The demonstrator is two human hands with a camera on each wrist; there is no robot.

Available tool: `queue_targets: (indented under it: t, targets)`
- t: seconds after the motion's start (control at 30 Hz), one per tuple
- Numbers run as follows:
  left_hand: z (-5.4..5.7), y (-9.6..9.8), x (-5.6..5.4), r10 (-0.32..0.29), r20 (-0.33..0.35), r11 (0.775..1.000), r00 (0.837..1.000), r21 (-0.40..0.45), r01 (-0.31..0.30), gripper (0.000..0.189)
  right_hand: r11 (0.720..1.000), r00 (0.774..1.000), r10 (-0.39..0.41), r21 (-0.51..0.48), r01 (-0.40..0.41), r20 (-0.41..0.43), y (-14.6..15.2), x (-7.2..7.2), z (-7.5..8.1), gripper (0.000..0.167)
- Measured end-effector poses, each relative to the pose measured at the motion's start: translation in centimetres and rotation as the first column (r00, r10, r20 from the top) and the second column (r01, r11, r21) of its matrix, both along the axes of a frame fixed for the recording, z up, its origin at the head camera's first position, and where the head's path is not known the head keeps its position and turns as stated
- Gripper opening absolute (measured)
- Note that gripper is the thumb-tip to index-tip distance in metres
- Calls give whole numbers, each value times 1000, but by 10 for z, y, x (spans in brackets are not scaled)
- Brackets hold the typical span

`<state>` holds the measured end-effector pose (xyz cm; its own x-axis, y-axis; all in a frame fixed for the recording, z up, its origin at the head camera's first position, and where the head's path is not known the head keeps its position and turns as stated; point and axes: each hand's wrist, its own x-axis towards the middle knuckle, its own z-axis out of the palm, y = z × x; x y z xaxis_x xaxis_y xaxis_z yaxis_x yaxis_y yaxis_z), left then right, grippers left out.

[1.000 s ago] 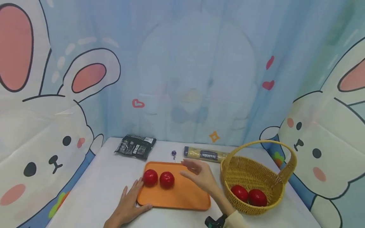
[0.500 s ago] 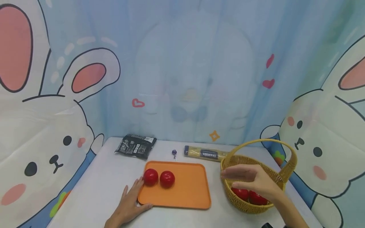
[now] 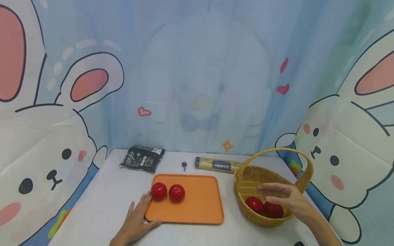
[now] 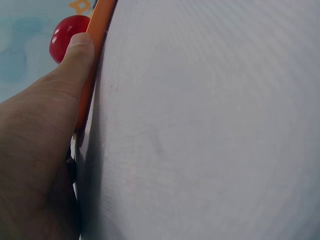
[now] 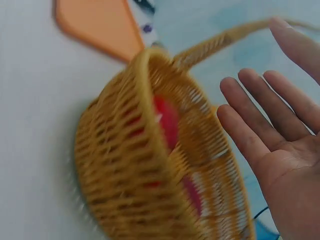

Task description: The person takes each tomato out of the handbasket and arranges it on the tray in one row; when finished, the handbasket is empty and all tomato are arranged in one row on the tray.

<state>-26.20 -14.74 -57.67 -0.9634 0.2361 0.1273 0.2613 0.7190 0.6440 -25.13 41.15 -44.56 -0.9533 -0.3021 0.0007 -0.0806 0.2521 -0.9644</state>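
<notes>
Tray: the orange tray (image 3: 200, 201) lies flat on the white surface (image 3: 184, 235); 2 tray apples (image 3: 176, 193) stand just beside each other toward its left end.
Left hand: the left hand (image 3: 133, 220) rests at the tray's left edge, fingers long and loosely spread, thumb along its near edge; it grips nothing.
Basket: the basket (image 3: 258, 221) stands right of the tray and holds 2 basket apples (image 3: 254, 205).
Right hand: the right hand (image 3: 290, 201) hangs at the basket, right of the tray, fingers extended, thumb well apart, nothing held.
Apple risk: the tray apples are round; a push or tilt from the left fingers would probably roll them.
Handle risk: the right hand reaches in near the arched handle (image 3: 284, 149), so a careless lift could snag it and tip the basket.
Bruise risk: the basket apples sit close together; grabbing 1 could knock the other.
Hidden: the right hand partly covers the rightmost apple; contact is unclear.
Blurred: the basket in the right wrist view.
Cut off: most of the tray in the left wrist view, where only 1 apple shows.
</notes>
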Motion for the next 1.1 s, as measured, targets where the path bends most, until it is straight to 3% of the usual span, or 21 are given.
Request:
queue_targets:
  t: [0.17, 0.37, 0.67, 1.1]
  targets:
    - [2, 1, 0, 7, 9, 1000, 1000, -4, -7, 110, 998, 997, -57, 30, 55, 59, 13, -11, -19, 49]
    - [3, 1, -1, 19, 32, 1000, 999, 3, -19, 111, 989, 994, -93, 118, 86, 55, 15, -23, -33, 57]
    - [0, 1, 0, 13, 17, 1000, 1000, 4, -13, 110, 988, 998, 54, 145, -59, 39, 8, -33, -38, 64]
    - [-1, 3, -3, 31, 24, 999, 999, -11, -31, 110, 961, 992, 127, 250, -117, -23, -5, -42, -44, 67]
